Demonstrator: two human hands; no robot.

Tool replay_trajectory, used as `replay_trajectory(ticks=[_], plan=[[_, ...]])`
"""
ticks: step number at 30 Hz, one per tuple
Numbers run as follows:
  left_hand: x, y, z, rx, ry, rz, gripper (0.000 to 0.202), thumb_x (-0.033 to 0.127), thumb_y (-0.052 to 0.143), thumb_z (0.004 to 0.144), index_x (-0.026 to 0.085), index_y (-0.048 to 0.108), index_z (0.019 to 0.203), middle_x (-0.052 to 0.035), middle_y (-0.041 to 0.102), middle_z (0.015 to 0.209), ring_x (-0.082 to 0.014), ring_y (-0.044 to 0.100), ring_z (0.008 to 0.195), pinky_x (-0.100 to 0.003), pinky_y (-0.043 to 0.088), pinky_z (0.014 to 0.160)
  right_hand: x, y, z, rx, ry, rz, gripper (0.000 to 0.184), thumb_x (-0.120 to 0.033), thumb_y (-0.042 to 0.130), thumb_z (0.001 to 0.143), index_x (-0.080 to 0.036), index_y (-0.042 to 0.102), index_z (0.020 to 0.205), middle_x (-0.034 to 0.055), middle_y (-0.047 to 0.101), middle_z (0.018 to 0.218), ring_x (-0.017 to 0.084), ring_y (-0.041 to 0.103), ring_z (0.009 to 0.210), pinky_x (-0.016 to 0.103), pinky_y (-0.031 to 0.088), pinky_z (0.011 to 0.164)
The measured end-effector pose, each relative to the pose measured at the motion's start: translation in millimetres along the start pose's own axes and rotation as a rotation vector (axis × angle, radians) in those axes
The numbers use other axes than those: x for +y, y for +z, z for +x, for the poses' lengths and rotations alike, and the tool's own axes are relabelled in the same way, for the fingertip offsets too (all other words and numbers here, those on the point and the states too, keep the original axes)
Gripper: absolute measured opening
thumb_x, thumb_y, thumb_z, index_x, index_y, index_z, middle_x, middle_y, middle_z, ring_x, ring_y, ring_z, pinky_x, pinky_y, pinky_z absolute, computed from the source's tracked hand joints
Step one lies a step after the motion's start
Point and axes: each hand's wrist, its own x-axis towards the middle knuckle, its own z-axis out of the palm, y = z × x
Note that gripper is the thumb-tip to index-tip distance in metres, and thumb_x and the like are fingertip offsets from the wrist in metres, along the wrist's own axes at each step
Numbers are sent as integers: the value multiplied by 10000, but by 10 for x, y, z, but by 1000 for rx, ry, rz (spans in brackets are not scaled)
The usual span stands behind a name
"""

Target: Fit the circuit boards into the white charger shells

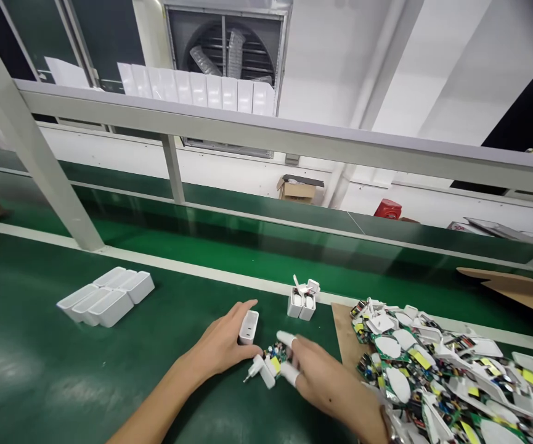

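Observation:
My left hand is curled around a small white charger case, thumb at its near end and index finger along its far end. Slots show inside the case. White finger cots cover the thumb and index finger of my right hand, which pinches a charger circuit board. The board carries small parts and a yellow label. A white plug piece with metal pins joins it on the left, close to my left thumb. Slight blur softens my right hand.
Several empty white cases stand in rows at the left. Two filled cases stand ahead, near the bench's white strip. A large heap of circuit boards lies on cardboard at the right. A metal shelf beam crosses above the bench.

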Motion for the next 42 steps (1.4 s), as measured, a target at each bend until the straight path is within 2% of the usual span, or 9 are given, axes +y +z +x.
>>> replay_trajectory(ticks=[2, 7, 12, 16, 20, 26, 30, 37, 42], plan=[[17, -1, -6, -28, 2, -11, 949, 408, 848, 768, 271, 405, 1597, -112, 604, 1445, -384, 656, 1231, -453, 556, 970, 60, 44, -17, 103, -9, 39, 458, -72, 495, 961, -151, 619, 1395, 156, 673, 1415, 289, 645, 1329, 418, 534, 1111], [70, 14, -23, -113, -9, -4, 1085, 426, 885, 742, 271, 317, 1654, -153, 546, 1533, -437, 580, 1358, -561, 493, 1100, 98, 232, -6, 159, 58, 103, 200, -219, 537, 1022, -173, 728, 982, 114, 767, 977, 307, 774, 920, 431, 651, 822], [50, -26, -32, -231, -66, -17, 1301, 495, 942, 676, 307, 172, 1708, -163, 275, 1750, -484, 186, 1617, -655, 289, 1252, 53, 446, 8, 286, -99, 238, 561, -304, 632, 1011, -117, 489, 1520, 176, 618, 1440, 319, 597, 1341, 497, 535, 1121], [4, -67, -16, -197, -83, -78, 1165, 320, 870, 762, 313, 187, 1706, -151, 306, 1740, -444, 267, 1605, -603, 337, 1247, 7, 565, 28, 321, -79, 223, 654, -324, 752, 896, -87, 544, 1469, 190, 666, 1300, 391, 636, 1194, 611, 573, 1010], [7, -46, -4, -146, -55, -129, 1036, 303, 827, 802, 313, 277, 1680, -130, 438, 1655, -417, 433, 1512, -551, 406, 1206, 64, 674, 39, 400, -145, 174, 544, -120, 561, 910, -119, 531, 1453, 176, 668, 1293, 360, 645, 1187, 573, 605, 959], [-57, -30, -4, -120, -35, -231, 1164, 323, 923, 701, 325, 289, 1676, -110, 592, 1455, -376, 605, 1288, -498, 499, 1099, 279, 808, 49, 573, -207, 93, 622, -164, 580, 900, -162, 432, 1504, 187, 651, 1349, 363, 643, 1249, 556, 622, 972], [-99, -30, -2, -108, -1, -273, 1136, 289, 909, 720, 301, 287, 1671, -95, 609, 1409, -329, 613, 1246, -489, 477, 1132, 230, 748, 77, 679, -250, 170, 519, -113, 516, 923, -192, 492, 1435, 121, 682, 1153, 280, 701, 1035, 457, 657, 844], [-72, 175, -22, 35, 229, -271, 912, 135, 714, 871, 343, 285, 1649, -69, 610, 1441, -278, 608, 1299, -447, 491, 1148, 188, 598, 32, 953, -283, 277, 568, -144, 600, 960, -205, 470, 1510, 155, 641, 1312, 322, 627, 1253, 512, 612, 998], [-39, 247, -44, 109, 407, -193, 940, 43, 637, 919, 381, 182, 1669, -83, 584, 1460, -275, 541, 1354, -466, 493, 1145, 146, 590, -5, 992, -362, 258, 611, -38, 589, 943, -211, 492, 1521, 149, 669, 1328, 322, 618, 1306, 504, 624, 1004]])
